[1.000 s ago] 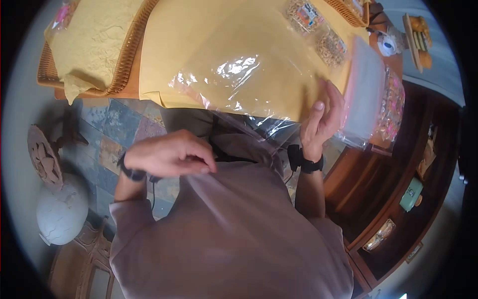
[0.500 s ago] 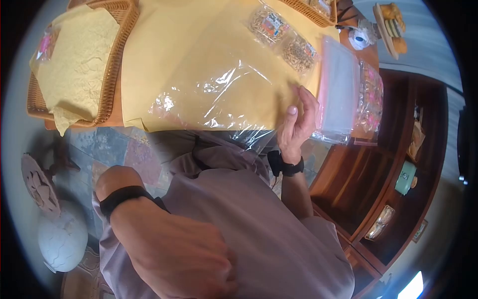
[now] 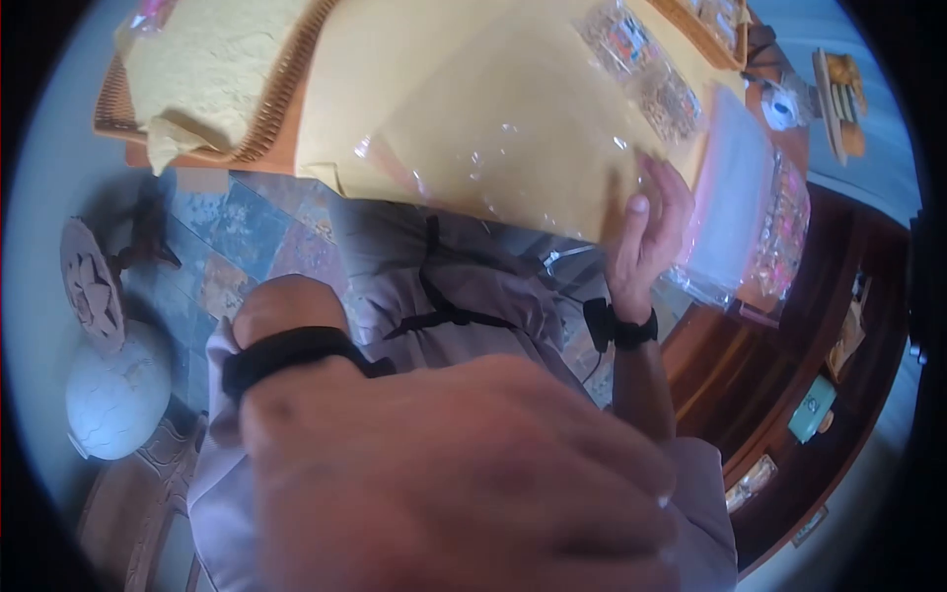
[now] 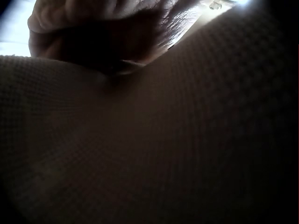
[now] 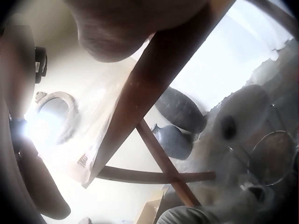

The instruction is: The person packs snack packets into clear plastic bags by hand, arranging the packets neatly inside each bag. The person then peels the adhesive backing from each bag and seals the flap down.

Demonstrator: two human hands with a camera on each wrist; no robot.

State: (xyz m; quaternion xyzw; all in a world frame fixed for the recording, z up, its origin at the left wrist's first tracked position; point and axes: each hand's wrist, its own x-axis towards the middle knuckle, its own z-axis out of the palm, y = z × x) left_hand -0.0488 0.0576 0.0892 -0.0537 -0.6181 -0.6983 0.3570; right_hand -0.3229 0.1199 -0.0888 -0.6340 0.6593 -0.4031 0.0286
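Note:
My left hand (image 3: 464, 474) is raised close to the head camera, its back blurred and large, its fingers loosely bent and their undersides hidden. Dark knit cloth (image 4: 154, 130) fills most of the left wrist view, below part of that hand (image 4: 93, 23). At the table's near edge, my right hand (image 3: 653, 229) rests by the corner of a large clear plastic bag (image 3: 493, 158), fingers relaxed, thumb apart. The bag lies over yellow paper (image 3: 395, 69) and hangs past the edge. In the right wrist view, part of the right hand (image 5: 121, 37) shows above the wooden table edge (image 5: 135, 100).
Two clear snack packs (image 3: 666, 104) lie behind the right hand. Right of it are a stack of clear bags (image 3: 730, 202) and pink-marked packs (image 3: 784, 222). A paper-lined wicker basket (image 3: 281, 94) stands at left. Wooden shelves (image 3: 710, 365) are at right.
My left hand has risen from in front of the shirt toward the head camera and now covers much of the lower view. The right hand stays beside the bag.

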